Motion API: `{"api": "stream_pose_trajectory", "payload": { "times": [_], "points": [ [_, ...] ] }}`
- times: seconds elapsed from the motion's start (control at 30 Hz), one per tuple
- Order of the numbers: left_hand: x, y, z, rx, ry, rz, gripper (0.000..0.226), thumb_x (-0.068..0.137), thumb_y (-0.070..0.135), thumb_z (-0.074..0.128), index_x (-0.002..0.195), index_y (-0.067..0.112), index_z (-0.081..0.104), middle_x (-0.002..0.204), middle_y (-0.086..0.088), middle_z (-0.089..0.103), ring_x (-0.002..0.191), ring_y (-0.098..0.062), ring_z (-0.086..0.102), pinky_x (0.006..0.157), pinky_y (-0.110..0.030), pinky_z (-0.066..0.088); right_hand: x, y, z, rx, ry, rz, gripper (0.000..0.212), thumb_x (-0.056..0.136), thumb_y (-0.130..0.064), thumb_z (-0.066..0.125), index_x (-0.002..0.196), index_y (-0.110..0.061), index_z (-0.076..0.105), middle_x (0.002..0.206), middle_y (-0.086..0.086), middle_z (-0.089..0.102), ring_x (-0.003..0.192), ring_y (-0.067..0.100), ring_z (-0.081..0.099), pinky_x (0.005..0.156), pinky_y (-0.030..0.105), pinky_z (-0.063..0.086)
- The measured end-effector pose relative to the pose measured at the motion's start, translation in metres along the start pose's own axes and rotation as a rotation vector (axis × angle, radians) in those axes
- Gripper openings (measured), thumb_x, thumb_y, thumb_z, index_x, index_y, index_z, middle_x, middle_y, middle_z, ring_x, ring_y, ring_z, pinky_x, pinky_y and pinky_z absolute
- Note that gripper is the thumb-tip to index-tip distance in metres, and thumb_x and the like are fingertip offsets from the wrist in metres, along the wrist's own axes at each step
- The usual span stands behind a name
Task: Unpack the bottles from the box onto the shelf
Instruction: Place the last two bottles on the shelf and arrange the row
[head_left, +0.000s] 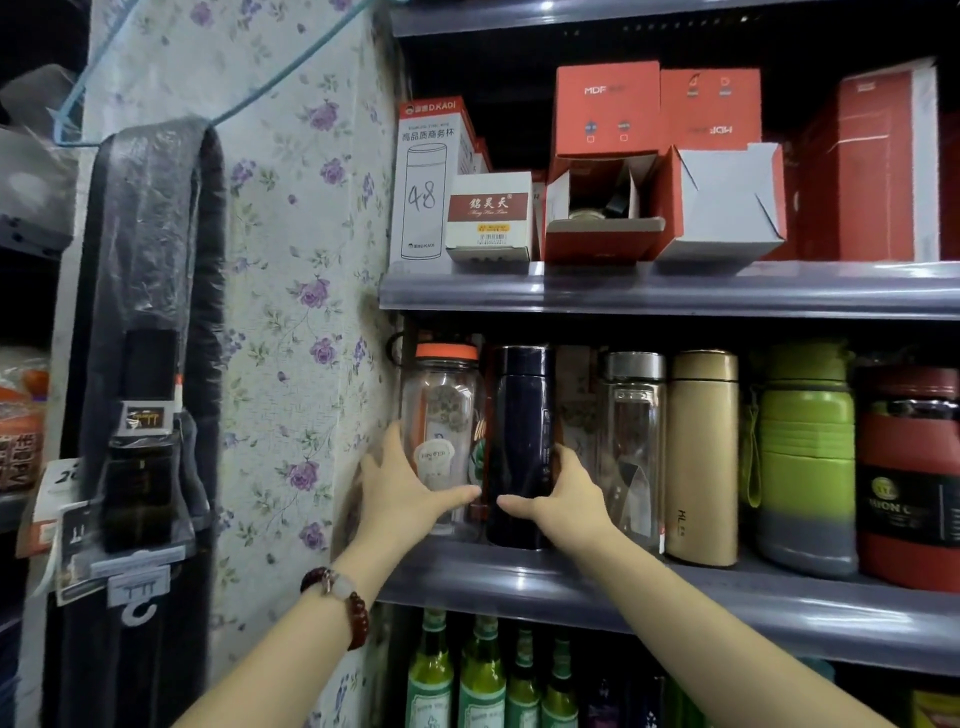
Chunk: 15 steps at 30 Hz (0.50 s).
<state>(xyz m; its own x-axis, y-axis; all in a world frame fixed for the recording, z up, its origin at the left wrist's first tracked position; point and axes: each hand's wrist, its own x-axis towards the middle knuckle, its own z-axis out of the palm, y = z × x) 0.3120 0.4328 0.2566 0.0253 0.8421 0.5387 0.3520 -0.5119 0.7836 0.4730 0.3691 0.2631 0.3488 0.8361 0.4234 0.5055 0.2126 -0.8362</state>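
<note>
On the middle grey shelf (675, 592) stands a clear bottle with an orange lid (441, 415) at the far left. My left hand (400, 488) wraps its lower part, thumb across the front. Right beside it stands a tall dark navy bottle (519, 426). My right hand (566, 499) grips its lower right side, thumb across the front. Both bottles are upright with their bases on the shelf. No box being unpacked is in view.
To the right stand a clear steel-capped bottle (631, 441), a gold flask (701, 457), a green bottle (802, 457) and a red one (906, 478). Red and white boxes (608, 156) fill the shelf above. Green glass bottles (483, 675) stand below. Floral wall (291, 312) at left.
</note>
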Motion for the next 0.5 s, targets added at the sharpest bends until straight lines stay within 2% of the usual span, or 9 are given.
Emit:
{"api": "stream_pose_trajectory", "payload": {
  "times": [0.1,0.17,0.23,0.3,0.37,0.43,0.5],
  "points": [
    [0.009,-0.009,-0.007,-0.137,-0.144,-0.016,0.119,0.062,0.032,0.086,0.151,0.03,0.008,0.157,-0.002,0.025,0.142,-0.023,0.029,0.113,-0.042,0.03,-0.001,0.003,0.001,-0.049,0.043,-0.047,0.083,0.067,-0.024,0.086,0.135,-0.017,0.039,0.125,-0.001,0.06,0.111,0.018,0.059,0.087,0.025,0.045],
    [0.014,-0.015,-0.014,-0.207,-0.227,-0.032,0.114,0.067,0.028,0.084,0.15,0.033,0.006,0.158,-0.001,0.022,0.143,-0.021,0.027,0.114,-0.04,0.028,0.001,0.004,0.001,-0.055,0.01,-0.042,0.087,0.069,-0.026,0.084,0.139,-0.017,0.034,0.128,0.001,0.059,0.115,0.02,0.058,0.091,0.027,0.046],
    [0.017,-0.02,-0.018,-0.24,-0.291,-0.048,0.113,0.069,0.03,0.082,0.15,0.035,0.004,0.16,0.002,0.016,0.144,-0.019,0.023,0.115,-0.039,0.024,0.002,0.004,0.001,-0.028,-0.043,-0.011,0.09,0.072,-0.026,0.081,0.144,-0.018,0.028,0.134,0.0,0.056,0.119,0.021,0.056,0.1,0.034,0.046],
    [0.013,-0.019,-0.015,-0.185,-0.291,-0.025,0.124,0.056,0.049,0.086,0.15,0.039,0.004,0.159,0.007,0.019,0.143,-0.017,0.027,0.116,-0.039,0.026,0.003,0.005,0.001,0.013,-0.058,-0.001,0.081,0.075,-0.021,0.078,0.141,-0.02,0.032,0.131,-0.001,0.058,0.116,0.019,0.057,0.102,0.036,0.046],
    [0.009,-0.017,-0.009,-0.096,-0.21,0.008,0.136,0.038,0.065,0.084,0.148,0.041,0.007,0.156,0.006,0.026,0.14,-0.018,0.033,0.115,-0.044,0.031,0.001,0.003,0.001,0.031,-0.03,-0.011,0.074,0.076,-0.017,0.078,0.136,-0.021,0.036,0.119,-0.005,0.059,0.105,0.014,0.058,0.094,0.028,0.046],
    [0.007,-0.017,-0.005,-0.072,-0.148,0.005,0.138,0.037,0.061,0.086,0.149,0.037,0.008,0.156,0.001,0.026,0.14,-0.021,0.033,0.114,-0.046,0.032,-0.001,0.001,0.002,0.012,0.012,-0.037,0.077,0.074,-0.018,0.081,0.137,-0.019,0.036,0.115,-0.003,0.059,0.101,0.013,0.056,0.091,0.026,0.045],
    [0.009,-0.017,-0.007,-0.115,-0.173,-0.021,0.133,0.043,0.052,0.088,0.149,0.035,0.01,0.156,0.001,0.027,0.14,-0.02,0.033,0.114,-0.044,0.032,-0.002,0.001,0.003,-0.022,0.029,-0.056,0.079,0.072,-0.02,0.082,0.137,-0.018,0.036,0.117,-0.002,0.06,0.102,0.014,0.056,0.093,0.027,0.046]
  ]
}}
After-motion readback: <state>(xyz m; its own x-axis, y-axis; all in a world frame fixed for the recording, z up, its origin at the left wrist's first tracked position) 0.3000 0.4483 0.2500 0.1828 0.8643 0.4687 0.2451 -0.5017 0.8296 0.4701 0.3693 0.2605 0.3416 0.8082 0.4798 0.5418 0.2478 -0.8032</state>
